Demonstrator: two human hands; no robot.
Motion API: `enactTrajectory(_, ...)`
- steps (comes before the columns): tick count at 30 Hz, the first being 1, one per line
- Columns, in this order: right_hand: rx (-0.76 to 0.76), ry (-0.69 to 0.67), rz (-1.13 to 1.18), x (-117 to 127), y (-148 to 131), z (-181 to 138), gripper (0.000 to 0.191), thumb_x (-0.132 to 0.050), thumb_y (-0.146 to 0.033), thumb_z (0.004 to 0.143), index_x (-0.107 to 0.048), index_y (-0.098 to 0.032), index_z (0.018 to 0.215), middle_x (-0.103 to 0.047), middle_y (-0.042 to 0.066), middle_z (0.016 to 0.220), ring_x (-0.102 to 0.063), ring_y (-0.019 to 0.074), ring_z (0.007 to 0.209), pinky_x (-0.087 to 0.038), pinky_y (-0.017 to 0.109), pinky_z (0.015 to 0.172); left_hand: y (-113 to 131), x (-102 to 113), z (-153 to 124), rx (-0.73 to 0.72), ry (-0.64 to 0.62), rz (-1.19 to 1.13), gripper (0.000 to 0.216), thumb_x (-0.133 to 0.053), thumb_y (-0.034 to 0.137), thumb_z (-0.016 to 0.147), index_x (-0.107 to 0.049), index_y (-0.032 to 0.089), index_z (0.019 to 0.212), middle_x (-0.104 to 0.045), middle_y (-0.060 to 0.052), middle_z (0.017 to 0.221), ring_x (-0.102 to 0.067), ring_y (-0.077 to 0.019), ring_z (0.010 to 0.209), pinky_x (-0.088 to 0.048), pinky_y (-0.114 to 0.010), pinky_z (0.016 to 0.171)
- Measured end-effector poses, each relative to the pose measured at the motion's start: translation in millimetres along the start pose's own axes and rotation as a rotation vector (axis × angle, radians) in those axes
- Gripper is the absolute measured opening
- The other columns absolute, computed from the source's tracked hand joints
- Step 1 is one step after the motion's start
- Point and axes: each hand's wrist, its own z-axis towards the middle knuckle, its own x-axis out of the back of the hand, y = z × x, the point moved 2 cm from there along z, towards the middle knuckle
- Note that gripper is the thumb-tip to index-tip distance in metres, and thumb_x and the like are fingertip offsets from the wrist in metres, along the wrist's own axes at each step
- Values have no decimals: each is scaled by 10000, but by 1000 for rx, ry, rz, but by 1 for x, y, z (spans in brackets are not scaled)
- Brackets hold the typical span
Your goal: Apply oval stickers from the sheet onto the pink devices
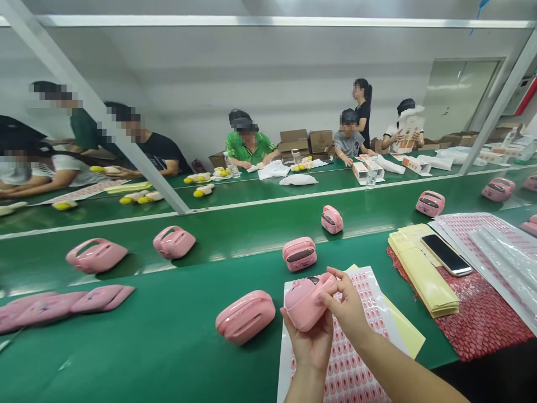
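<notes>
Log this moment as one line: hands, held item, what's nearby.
Left hand: cradling pink unit from below | Right hand: gripping its right end | Beneath: printed sheet | Left: another pink unit on green surface

I hold 1 pink case (302, 313); 2 more inside the surface's (168, 341) far edge, 5 whole on belt (247, 226). 1 phone (447, 254).

The glossy, rounded pink device (302, 309) sits tilted, held up by fingers (335, 304).

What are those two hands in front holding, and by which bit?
A shiny, rounded pink plastic-looking case: the left hand cradles its underside, and the right hand grips its right end.
</notes>
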Motion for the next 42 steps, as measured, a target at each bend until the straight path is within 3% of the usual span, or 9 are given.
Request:
enactTrajectory(7,79,-11,-120,3,2,0,140,-629,-213,679,-575,-203,550,-522,87,1105,-449,271,1144,-342,464,955,-2,-4,-1,-13,-16,-54,447,-541,497,779,-611,191,1097,-630,-79,1159,-561,-182,1087,-435,-232,913)
enactTrajectory(14,686,146,-512,4,10,-11,78,-533,-202,783,-570,-221,717,-518,72,1063,-507,223,985,-410,411,826,-5,-5,-1,35,-137,-97,524,-543,415,782,-494,167,1241,-611,-110,1182,-543,-189,1114,-410,-224,936)
enactTrajectory(16,740,149,-599,4,14,-12,125,-542,-221,771,-571,-233,892,-516,79,1058,-495,234,979,-405,424,824,-5,-4,-3,47,-169,-110,506,-507,419,801,-493,179,1246,-609,-103,1188,-528,-200,1134,-403,-251,952)
enactTrajectory(19,609,114,-538,8,22,-1,399,-520,-279,767,-454,-204,1154,-507,100,1077,-481,239,1000,-413,430,852,-4,-4,-6,54,-183,-109,461,-444,438,829,-538,189,1206,-596,-93,1210,-497,-209,1168,-383,-300,980)
enactTrajectory(23,274,18,-480,23,37,38,395,-455,-307,803,-457,-201,1183,-483,93,1178,-476,209,1025,-399,396,906,5,-6,-16,25,-141,14,473,-432,516,824,-581,224,1165,-595,-60,1216,-474,-219,1189,-361,-311,1002)
enactTrajectory(29,-27,-1,-585,41,69,92,68,-658,-160,621,-656,-208,670,-592,67,856,-478,263,966,-334,457,914,27,-5,-32,-71,-19,191,452,-462,582,787,-608,306,1115,-625,-6,1175,-527,-216,1133,-400,-317,977)
enactTrajectory(33,-105,-20,-565,39,81,97,160,-695,-105,535,-583,-194,463,-605,59,799,-471,279,984,-300,466,914,37,8,-39,-197,49,295,460,-436,613,781,-550,377,1159,-606,16,1205,-540,-241,1115,-472,-381,903)
enactTrajectory(38,-133,-110,-389,42,58,93,179,-635,-280,640,-573,-179,506,-615,40,697,-552,232,881,-385,391,830,48,18,-46,-366,246,970,804,-740,478,572,-367,413,1281,-477,17,1331,-426,-342,1205,-413,-523,937)
enactTrajectory(42,-91,-237,-211,36,17,62,235,-619,-399,664,-592,-182,579,-623,32,775,-572,189,892,-432,308,768,49,8,-41,-475,128,1482,923,-843,262,407,-440,370,1230,-488,-18,1301,-391,-384,1219,-281,-610,990)
